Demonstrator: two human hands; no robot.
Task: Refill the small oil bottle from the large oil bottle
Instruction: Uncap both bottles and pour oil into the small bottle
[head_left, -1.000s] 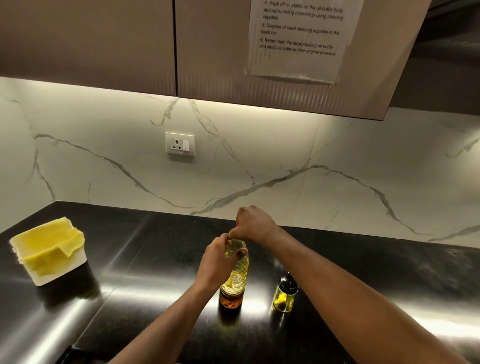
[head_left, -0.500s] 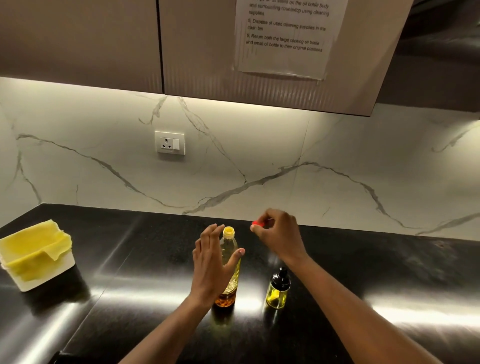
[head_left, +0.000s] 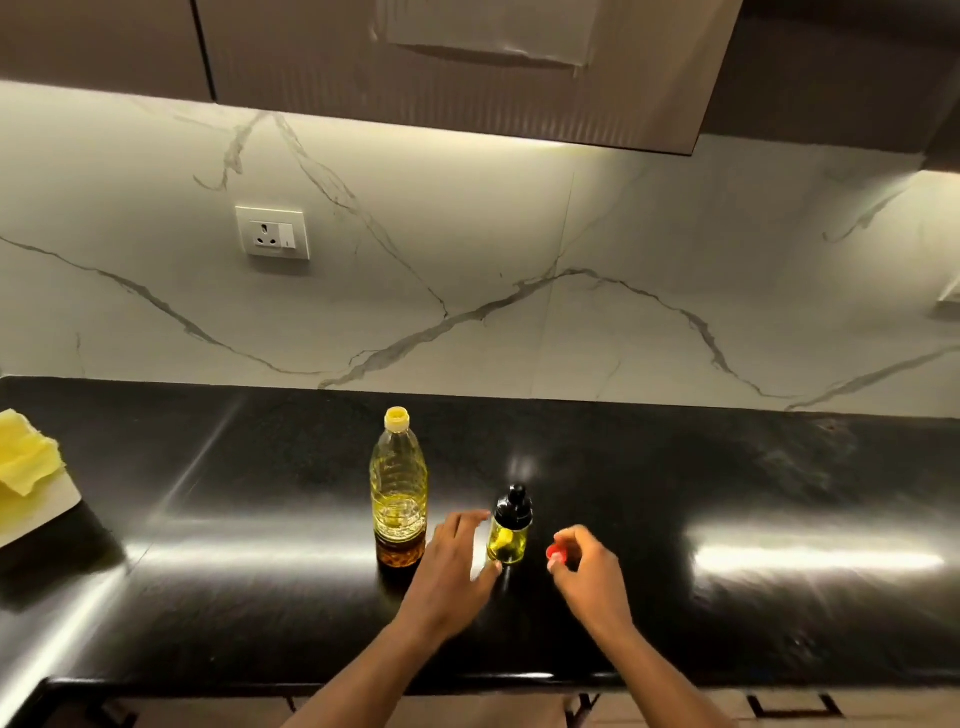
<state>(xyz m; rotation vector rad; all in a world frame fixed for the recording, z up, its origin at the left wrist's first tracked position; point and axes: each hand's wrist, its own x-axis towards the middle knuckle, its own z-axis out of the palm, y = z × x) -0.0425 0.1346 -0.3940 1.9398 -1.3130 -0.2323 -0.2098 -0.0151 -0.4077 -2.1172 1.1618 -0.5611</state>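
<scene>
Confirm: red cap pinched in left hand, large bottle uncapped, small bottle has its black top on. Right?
Not quite. In the head view the red cap is pinched in the right hand, not the left; the left hand is open beside the small bottle. The rest holds: large bottle uncapped, small bottle with its black top on.

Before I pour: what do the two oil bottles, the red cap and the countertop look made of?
Large oil bottle: clear, ribbed walls, likely thin plastic.
Small oil bottle: smooth clear body, glass or hard plastic, unclear; glossy black top looks plastic.
Red cap, pinched by the right hand: opaque, probably plastic.
Countertop: polished black speckled stone, mirroring the lights.
</scene>
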